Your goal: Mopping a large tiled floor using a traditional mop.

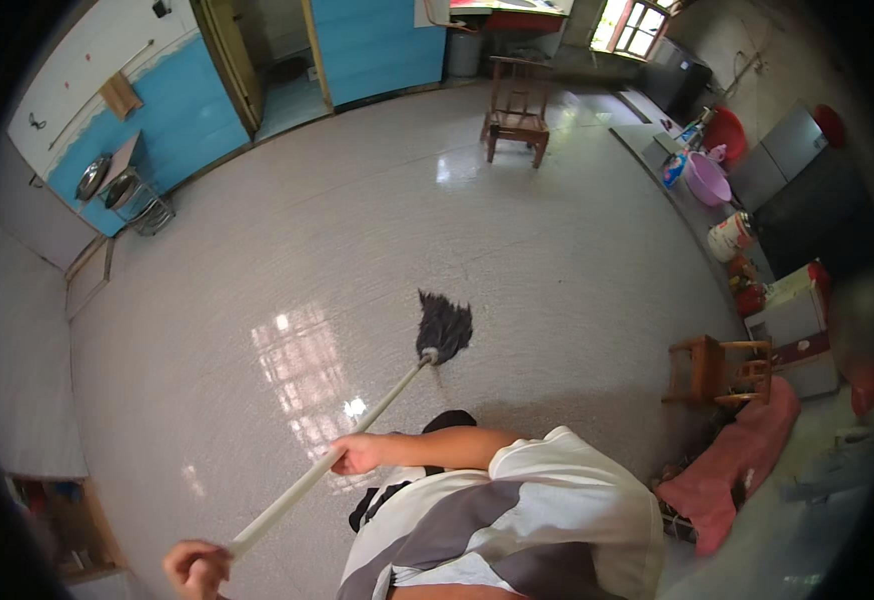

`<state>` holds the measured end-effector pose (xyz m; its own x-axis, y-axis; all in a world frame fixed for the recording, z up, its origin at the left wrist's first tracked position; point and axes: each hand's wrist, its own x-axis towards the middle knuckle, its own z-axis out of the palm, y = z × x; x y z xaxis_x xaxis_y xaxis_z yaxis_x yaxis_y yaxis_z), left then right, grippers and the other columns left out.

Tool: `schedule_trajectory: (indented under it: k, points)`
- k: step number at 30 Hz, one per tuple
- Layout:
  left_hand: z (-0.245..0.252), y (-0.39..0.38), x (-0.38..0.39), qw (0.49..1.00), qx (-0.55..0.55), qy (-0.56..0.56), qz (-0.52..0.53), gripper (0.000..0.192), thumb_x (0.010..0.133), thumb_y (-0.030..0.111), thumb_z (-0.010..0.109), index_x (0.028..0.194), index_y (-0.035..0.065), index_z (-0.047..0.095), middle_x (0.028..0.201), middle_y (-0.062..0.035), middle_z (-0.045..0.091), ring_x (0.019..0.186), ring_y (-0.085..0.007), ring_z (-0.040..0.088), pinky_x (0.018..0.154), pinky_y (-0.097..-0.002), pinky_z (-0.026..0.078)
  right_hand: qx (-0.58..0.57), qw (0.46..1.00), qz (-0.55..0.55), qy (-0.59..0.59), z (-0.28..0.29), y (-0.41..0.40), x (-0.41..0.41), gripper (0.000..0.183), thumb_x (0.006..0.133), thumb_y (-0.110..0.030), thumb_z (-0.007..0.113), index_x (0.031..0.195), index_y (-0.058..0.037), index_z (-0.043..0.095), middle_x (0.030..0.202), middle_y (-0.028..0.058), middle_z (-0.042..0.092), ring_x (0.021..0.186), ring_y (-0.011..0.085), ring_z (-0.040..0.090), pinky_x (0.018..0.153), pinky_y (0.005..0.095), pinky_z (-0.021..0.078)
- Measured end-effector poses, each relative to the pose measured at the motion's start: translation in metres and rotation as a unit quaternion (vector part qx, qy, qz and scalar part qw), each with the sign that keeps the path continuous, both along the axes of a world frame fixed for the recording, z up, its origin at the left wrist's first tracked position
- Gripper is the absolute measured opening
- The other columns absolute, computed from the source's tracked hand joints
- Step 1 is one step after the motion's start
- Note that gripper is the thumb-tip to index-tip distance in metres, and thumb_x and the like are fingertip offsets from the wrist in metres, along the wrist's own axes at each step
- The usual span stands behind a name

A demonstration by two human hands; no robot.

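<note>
A mop with a pale pole [283, 514] and a dark, stringy head [444, 326] lies across the view in front of me. Its head rests on the shiny grey floor [557, 247]. My right hand [356, 454] is closed around the middle of the pole, the arm reaching across my body. Near the pole's upper end, at the lower left, my left hand [198, 568] grips it. Part of my dark footwear shows just beyond my right forearm.
A wooden chair [518, 127] stands far ahead; a smaller one [699, 369] is at the right beside a pink cloth [741, 469]. Along the right wall are a purple basin [707, 180], a bucket [729, 236] and boxes. A metal rack [148, 214] stands by the blue wall at left.
</note>
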<state>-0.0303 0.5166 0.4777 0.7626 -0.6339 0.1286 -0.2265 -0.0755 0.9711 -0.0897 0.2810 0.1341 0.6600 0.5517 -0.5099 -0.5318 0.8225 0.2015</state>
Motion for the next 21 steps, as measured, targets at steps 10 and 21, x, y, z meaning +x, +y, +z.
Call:
schedule_trajectory:
  k: [10,21]
  points:
    - [-0.031,-0.06,0.058,0.99,-0.087,0.094,-0.065,0.023,0.075,0.009,0.051,0.057,0.0049,0.038,0.04,-0.0056,0.043,0.031,-0.0102,0.038,0.03,-0.0295,0.038,-0.142,0.986,-0.084,0.014,-0.008,-0.059,0.002,0.016,0.073,-0.018,0.048,0.082,-0.0051,0.054,0.079,0.0077,0.057,0.068,0.0184,0.056,0.057,0.0264,0.0458]
    - [-0.168,-0.314,-0.051,0.949,0.097,0.134,-0.269,0.007,0.076,0.006,0.057,0.073,0.0001,0.059,0.055,0.0024,0.049,0.047,-0.003,0.039,0.041,-0.0184,0.03,-0.295,0.84,-0.388,0.238,-0.055,-0.265,-0.106,0.031,0.085,-0.034,0.042,0.088,-0.0032,0.048,0.074,0.0094,0.057,0.064,0.0214,0.058,0.057,0.0339,0.0507]
